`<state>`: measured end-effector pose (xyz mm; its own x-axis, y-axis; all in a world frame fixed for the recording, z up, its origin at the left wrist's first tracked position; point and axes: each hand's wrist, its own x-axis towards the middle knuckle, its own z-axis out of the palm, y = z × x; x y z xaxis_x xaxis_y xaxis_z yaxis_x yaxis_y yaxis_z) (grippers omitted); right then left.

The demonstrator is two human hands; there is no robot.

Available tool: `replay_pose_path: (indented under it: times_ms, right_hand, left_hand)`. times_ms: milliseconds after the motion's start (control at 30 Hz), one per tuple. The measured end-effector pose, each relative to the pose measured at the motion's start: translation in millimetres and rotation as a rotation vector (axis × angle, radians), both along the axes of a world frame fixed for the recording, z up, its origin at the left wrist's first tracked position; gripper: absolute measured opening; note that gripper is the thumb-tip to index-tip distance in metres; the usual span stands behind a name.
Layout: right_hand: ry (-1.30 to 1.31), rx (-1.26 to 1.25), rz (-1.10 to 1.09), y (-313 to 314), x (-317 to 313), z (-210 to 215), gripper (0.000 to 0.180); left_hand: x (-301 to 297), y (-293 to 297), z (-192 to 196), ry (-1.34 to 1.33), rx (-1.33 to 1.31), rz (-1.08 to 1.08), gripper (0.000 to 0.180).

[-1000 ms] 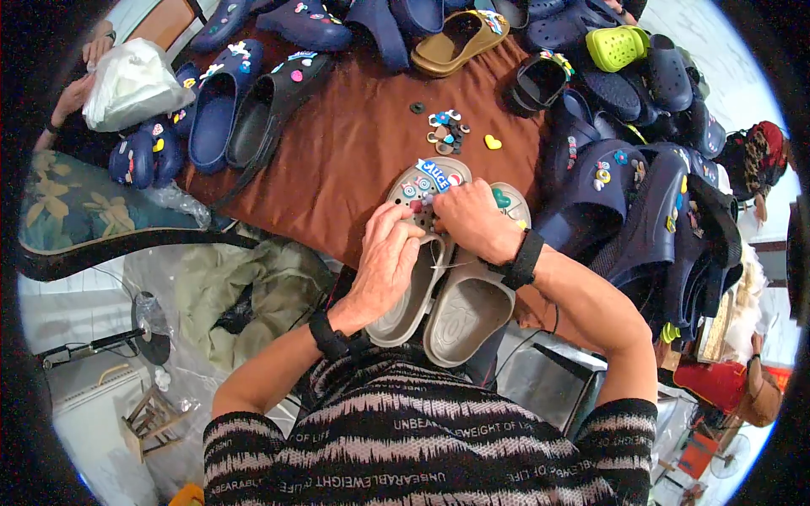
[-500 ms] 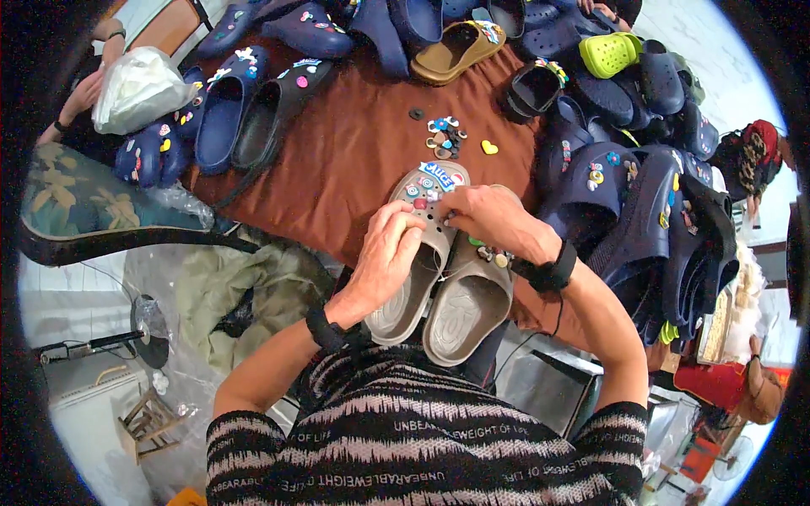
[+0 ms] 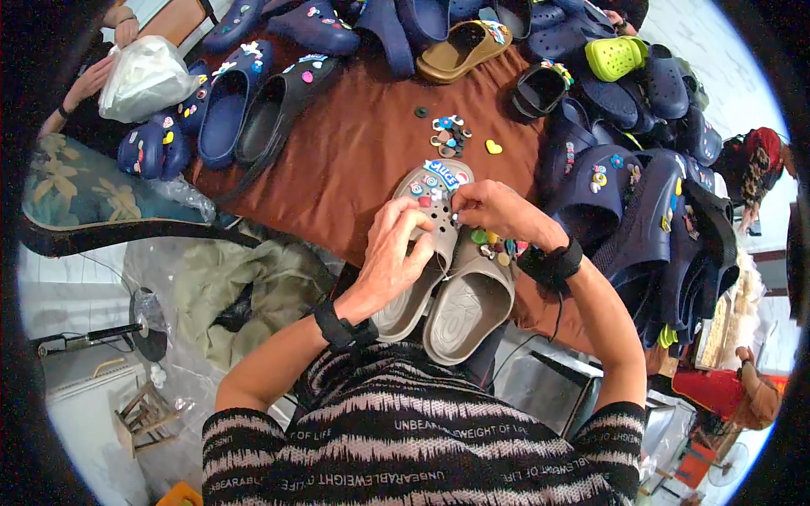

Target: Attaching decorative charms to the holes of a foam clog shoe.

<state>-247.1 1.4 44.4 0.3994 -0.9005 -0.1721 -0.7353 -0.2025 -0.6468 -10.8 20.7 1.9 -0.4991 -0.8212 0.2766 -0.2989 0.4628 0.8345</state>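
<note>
Two beige clogs stand side by side before me, toes pointing away: the left clog (image 3: 407,312) and the right clog (image 3: 474,305). On the left clog's toe, which has holes, sit a blue-and-white lettered charm (image 3: 444,175) and several round ones. My left hand (image 3: 393,251) is wrapped over this clog's left side, its fingertips by a red charm (image 3: 424,201). My right hand (image 3: 498,209) is closed in a pinch above the same toe, with a small whitish charm (image 3: 456,218) at its fingertips. Colourful charms (image 3: 499,248) dot the right clog, partly hidden beneath my right hand.
Loose charms (image 3: 451,137) and a yellow heart charm (image 3: 494,147) lie on the brown cloth (image 3: 337,152). Dark blue clogs (image 3: 603,190) crowd the far and right sides, with a lime clog (image 3: 614,57) among them. Another person's hand (image 3: 91,80) touches a white plastic bag (image 3: 149,80).
My right hand has drawn back slightly to the right from the left clog's toe, and the whitish charm now shows at its fingertips. My left fingers have shifted a little.
</note>
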Motion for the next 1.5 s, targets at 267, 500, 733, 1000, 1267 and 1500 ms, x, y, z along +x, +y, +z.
replay_pose_path:
  times_ms: [267,500,733,1000,1267,1500]
  right_hand:
    - [-0.045,0.100,0.055,2.2,4.1,14.2,0.015]
    - [-0.244,0.297,-0.061,4.2,10.2,18.3,0.011]
    - [-0.146,0.252,0.079,-5.2,19.3,16.7,0.013]
    - [0.229,0.117,0.089,-6.6,25.0,6.9,0.028]
    - [0.261,0.231,0.060,-12.0,23.9,12.9,0.033]
    - [0.406,0.145,0.153,-11.4,35.3,9.7,0.036]
  left_hand:
    - [-0.3,0.4,-1.5,-0.001,-0.029,0.002,0.015]
    - [-1.1,0.9,-0.7,0.014,-0.028,-0.006,0.015]
    - [-1.0,0.8,-3.0,0.008,-0.039,0.003,0.014]
    - [0.7,-0.4,-7.4,-0.005,-0.050,-0.007,0.013]
    - [15.5,-5.9,-7.2,0.002,-0.077,-0.153,0.019]
    - [12.4,-7.1,-13.3,0.041,-0.033,-0.125,0.016]
